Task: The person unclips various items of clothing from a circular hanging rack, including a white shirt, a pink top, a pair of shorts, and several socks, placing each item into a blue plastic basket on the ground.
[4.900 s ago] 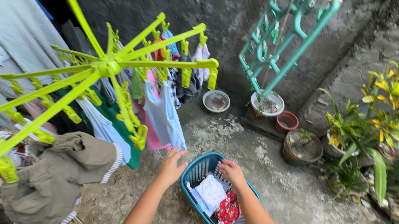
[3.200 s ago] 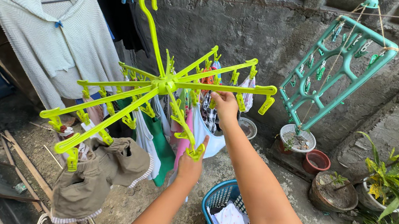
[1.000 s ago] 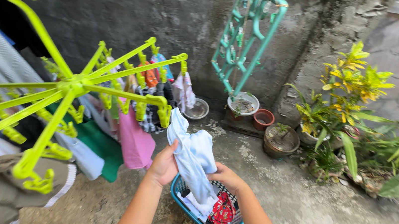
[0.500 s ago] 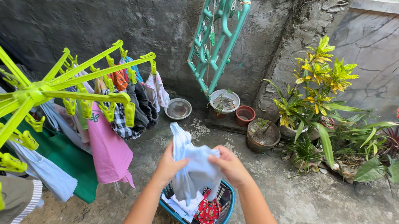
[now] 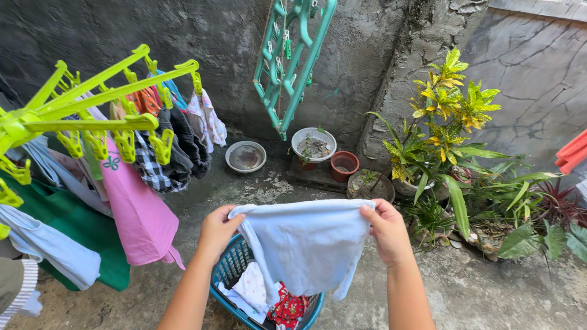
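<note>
pale blue cotton, a small garment [image 5: 306, 244], hangs spread between both hands directly above the blue laundry basket [image 5: 228, 272]. the left hand [image 5: 218, 229] is clenched on its upper left corner and the right hand [image 5: 389, 231] pinches the upper right corner, so the top edge runs taut between them while the rest droops toward the basket. it looks light, thin and limp, likely to fold on itself once one corner goes slack, so the top hem near the corners seems the best place to hold it. inside the basket lie a white cloth and a red patterned piece [image 5: 286, 308]. left of the basket, a yellow-green peg hanger [image 5: 56, 112] carries a pink garment [image 5: 137, 210]. beyond the basket, a teal peg rack [image 5: 293, 36] hangs by the grey wall, and potted plants [image 5: 443, 141] stand to the right.
</note>
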